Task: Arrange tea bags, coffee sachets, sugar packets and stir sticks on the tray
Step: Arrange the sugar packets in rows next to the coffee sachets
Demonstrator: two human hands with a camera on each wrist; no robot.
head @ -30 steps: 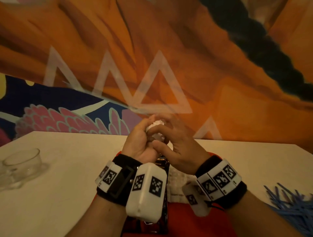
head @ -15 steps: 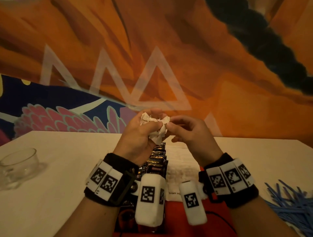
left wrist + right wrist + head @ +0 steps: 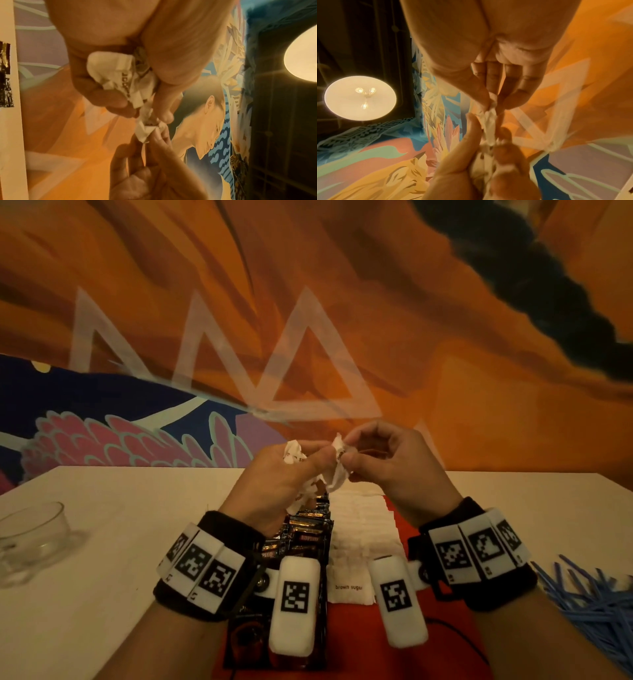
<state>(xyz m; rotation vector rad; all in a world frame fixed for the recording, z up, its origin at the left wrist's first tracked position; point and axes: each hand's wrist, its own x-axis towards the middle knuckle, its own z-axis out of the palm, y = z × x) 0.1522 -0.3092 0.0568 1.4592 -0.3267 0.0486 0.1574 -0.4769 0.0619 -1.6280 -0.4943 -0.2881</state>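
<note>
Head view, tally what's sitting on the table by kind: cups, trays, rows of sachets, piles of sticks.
Glass cup: 1
Red tray: 1
Row of dark coffee sachets: 1
Row of white sugar packets: 1
Pile of blue stir sticks: 1
Total: 5
Crumpled white packets held by left hand and right hand: not countable.

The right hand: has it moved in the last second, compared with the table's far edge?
Yes. The right hand has risen and shifted right: earlier it lay mostly below the table's far edge; now it straddles it.
</note>
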